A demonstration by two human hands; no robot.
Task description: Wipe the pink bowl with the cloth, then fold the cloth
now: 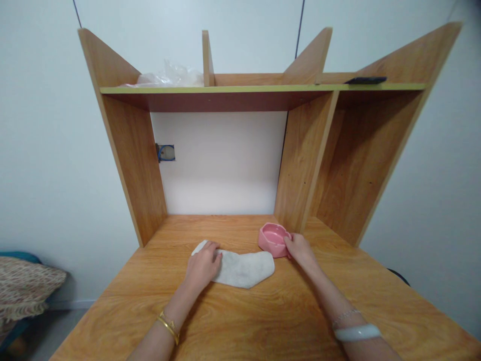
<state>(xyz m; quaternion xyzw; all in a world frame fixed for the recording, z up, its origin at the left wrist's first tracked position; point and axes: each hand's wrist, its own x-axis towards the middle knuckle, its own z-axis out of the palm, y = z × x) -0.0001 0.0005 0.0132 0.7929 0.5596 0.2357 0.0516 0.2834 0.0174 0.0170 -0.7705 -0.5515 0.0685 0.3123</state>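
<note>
My right hand [299,249] grips the right edge of a pink ashtray [273,245], its thumb and fingers closed on the rim. This dish has angular sides, a shallow hollow and looks tilted a little toward me. On the desk before it lies a light grey sock [246,269], spread flat, its right end close to the ashtray's base. My left hand [205,261] rests palm down on the sock's left end with the fingers stretched out. That end is partly hidden under the hand.
A wooden desk [240,321] carries a shelf unit [308,160] at its back. Clear plastic bags [171,77] lie on the upper shelf, and a flat black object [365,79] sits at its right. A wall socket box [166,152] shows behind. Patterned fabric [28,286] is at far left.
</note>
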